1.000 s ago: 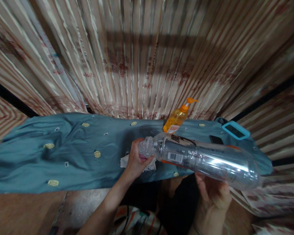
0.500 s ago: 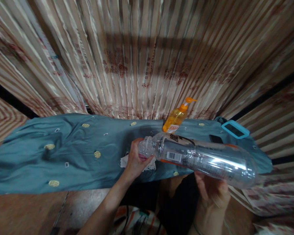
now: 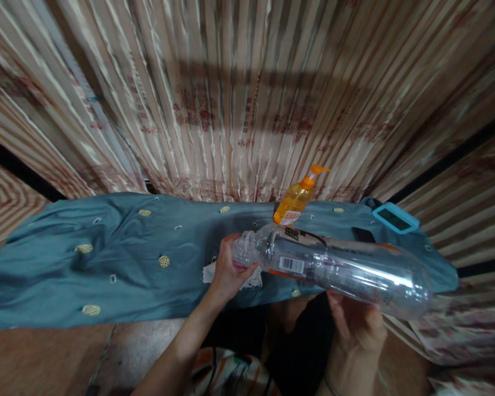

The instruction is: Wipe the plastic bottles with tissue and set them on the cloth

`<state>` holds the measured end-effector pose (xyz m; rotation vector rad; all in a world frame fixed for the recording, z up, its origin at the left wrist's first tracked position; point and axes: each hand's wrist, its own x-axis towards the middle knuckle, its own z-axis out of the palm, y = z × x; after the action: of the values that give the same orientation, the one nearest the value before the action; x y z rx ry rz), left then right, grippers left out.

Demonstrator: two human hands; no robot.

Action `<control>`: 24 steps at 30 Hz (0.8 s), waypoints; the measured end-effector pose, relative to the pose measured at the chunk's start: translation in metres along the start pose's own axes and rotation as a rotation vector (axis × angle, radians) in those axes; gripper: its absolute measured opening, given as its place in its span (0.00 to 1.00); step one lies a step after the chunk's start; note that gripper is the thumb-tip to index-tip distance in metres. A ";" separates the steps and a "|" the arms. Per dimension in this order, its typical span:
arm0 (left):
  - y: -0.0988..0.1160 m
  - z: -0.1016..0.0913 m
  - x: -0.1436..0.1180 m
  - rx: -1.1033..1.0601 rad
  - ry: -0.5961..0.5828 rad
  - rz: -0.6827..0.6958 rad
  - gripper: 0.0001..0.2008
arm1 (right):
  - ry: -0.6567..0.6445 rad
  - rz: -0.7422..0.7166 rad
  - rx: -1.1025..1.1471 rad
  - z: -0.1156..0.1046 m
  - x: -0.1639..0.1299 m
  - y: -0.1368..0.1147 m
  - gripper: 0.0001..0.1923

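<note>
Left hand [image 3: 226, 275]: grip clamped round a clear ribbed vessel [image 3: 243, 247], pinkish low down; from where I stand, cannot tell whether it is joined to the bottle's neck. Right hand [image 3: 357, 322]: grip closed on the large clear plastic bottle [image 3: 346, 267] from beneath, near the base, some fingers hidden; probably there to bear the long end. Bottle at 3 o'clock from the left hand, base slanting toward 4, over the near edge of the cloth-covered counter [image 3: 132, 275]. White tissue or rag [image 3: 253, 279] beneath the left hand, perhaps against drips. From bottle's middle: orange pump bottle [image 3: 293, 202] at 10 o'clock, standing, presumably far back for hand room; black slab [image 3: 363, 235], possibly a phone, at 1; blue-framed device [image 3: 396, 218] at 2.
</note>
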<state>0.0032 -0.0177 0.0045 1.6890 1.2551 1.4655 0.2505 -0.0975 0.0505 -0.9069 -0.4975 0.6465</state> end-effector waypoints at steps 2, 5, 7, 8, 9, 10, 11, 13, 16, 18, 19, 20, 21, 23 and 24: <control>0.000 0.000 0.000 0.004 -0.003 0.010 0.35 | 0.004 0.004 0.005 0.001 0.000 -0.001 0.34; 0.000 -0.001 0.000 0.011 -0.006 0.023 0.34 | 0.013 -0.004 0.009 0.002 -0.001 -0.002 0.33; 0.000 -0.001 0.000 0.012 -0.002 0.024 0.34 | 0.017 -0.005 0.006 0.003 -0.002 -0.004 0.32; 0.000 -0.001 0.000 0.010 -0.001 0.023 0.34 | 0.018 -0.004 0.002 0.004 -0.002 -0.005 0.32; -0.001 0.000 -0.001 0.007 -0.001 0.019 0.35 | 0.015 -0.001 -0.004 0.005 -0.003 -0.006 0.33; -0.001 0.000 -0.001 0.004 -0.001 0.014 0.35 | 0.011 0.002 -0.010 0.007 -0.003 -0.008 0.35; -0.001 0.000 -0.001 0.000 -0.001 0.008 0.35 | 0.004 0.005 -0.015 0.009 -0.003 -0.009 0.36; -0.001 0.000 -0.001 -0.004 -0.002 0.000 0.35 | -0.007 0.013 -0.023 0.012 -0.004 -0.012 0.38; 0.000 0.000 -0.001 -0.004 -0.008 0.004 0.35 | -0.010 0.027 -0.028 0.015 -0.005 -0.015 0.38; 0.001 0.000 -0.001 -0.002 -0.010 0.004 0.34 | -0.007 0.029 -0.028 0.016 -0.005 -0.016 0.40; 0.001 0.000 -0.001 -0.001 -0.009 0.002 0.34 | -0.006 0.028 -0.027 0.016 -0.006 -0.016 0.42; 0.001 0.000 -0.001 0.000 -0.007 -0.002 0.35 | -0.005 0.026 -0.026 0.016 -0.006 -0.015 0.43; 0.001 0.000 -0.001 0.000 -0.005 -0.006 0.35 | -0.002 0.024 -0.024 0.015 -0.007 -0.015 0.42; 0.001 0.001 -0.002 -0.002 -0.001 -0.010 0.35 | 0.007 0.022 -0.019 0.013 -0.007 -0.013 0.37; 0.000 0.001 -0.002 -0.003 -0.002 -0.011 0.35 | 0.010 0.020 -0.017 0.012 -0.007 -0.013 0.35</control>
<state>0.0045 -0.0194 0.0039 1.6784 1.2581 1.4586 0.2415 -0.1016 0.0666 -0.9320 -0.4859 0.6566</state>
